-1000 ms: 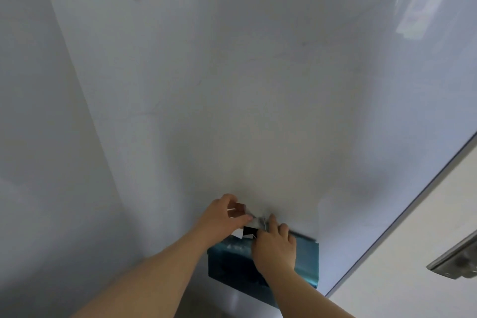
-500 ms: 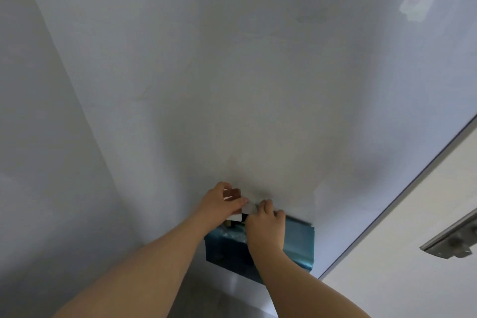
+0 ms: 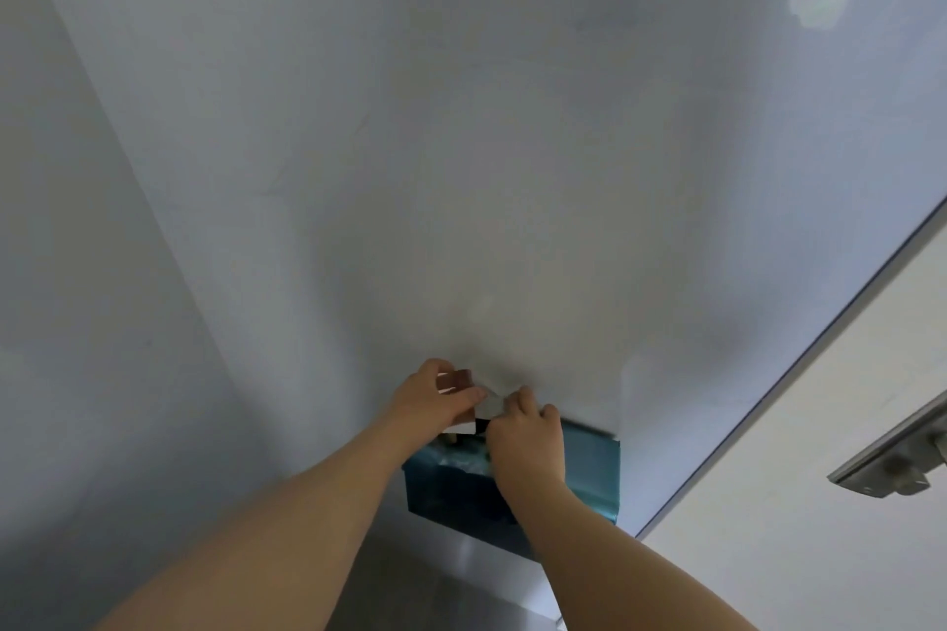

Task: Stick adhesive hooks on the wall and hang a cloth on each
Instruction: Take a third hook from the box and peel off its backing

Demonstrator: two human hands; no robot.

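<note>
Where the adhesive hook point(image 3: 456, 380) is: in your left hand, close against the wall point(image 3: 461, 144), low in the scene, not yet stuck on.
Left hand point(image 3: 435, 400): you have it curled round the hook, fingers over the far edge and thumb across the near face. This probably steadies the piece while the other hand works.
Right hand point(image 3: 528, 436): your fingers are bunched tight, pinching a pale tab point(image 3: 491, 406) just right of the hook. It looks like the backing film, though it is too small to be sure.
Why both hands meet: the step seems to be peeling the backing, one hand bracing and one pulling.
Teal box point(image 3: 589, 466): it sits under your right wrist, near the wall, likely the supply.
Cloth: you have none in view.
Metal fitting point(image 3: 891, 466): it is at the far right, well apart.
</note>
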